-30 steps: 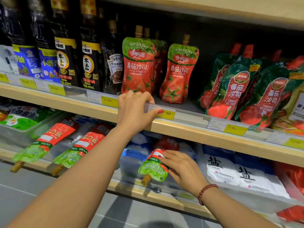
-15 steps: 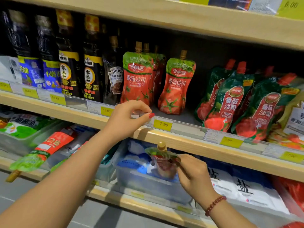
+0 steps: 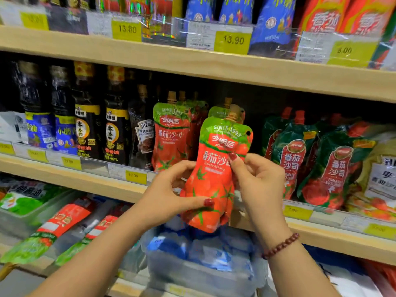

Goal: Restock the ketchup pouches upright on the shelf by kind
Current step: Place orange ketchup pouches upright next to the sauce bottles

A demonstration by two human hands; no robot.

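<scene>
Held pouch: you hold a red plastic ketchup pouch with a green top band and a tan screw cap (image 3: 211,172) upright in front of the middle shelf edge, label facing you, cap at the top.
Left hand: your left hand (image 3: 169,196) grips the pouch's lower left side, thumb laid across the front near the bottom, the other fingers curled behind it.
Right hand: your right hand (image 3: 260,181) pinches the pouch's right edge at mid height, thumb tip on the printed label; a dark red bead bracelet (image 3: 280,246) circles that wrist.
Same kind on the shelf: matching red-and-green pouches (image 3: 171,136) stand upright on the pale wooden middle shelf (image 3: 70,177), just left of and behind the held one; another shows only its top behind the held pouch's cap.
Other kind: dark green pouches with red caps (image 3: 293,155) lean in a group on the same shelf to the right of your hands.
Left neighbours: dark glass sauce bottles with yellow labels (image 3: 115,127) stand left of the red pouches.
Lower shelf: two more red-and-green pouches (image 3: 62,224) lie flat, caps pointing down-left, beside a clear plastic bin of blue packets (image 3: 201,254) under your hands.
Price tags: yellow price tags (image 3: 136,176) run along the shelf fronts.
</scene>
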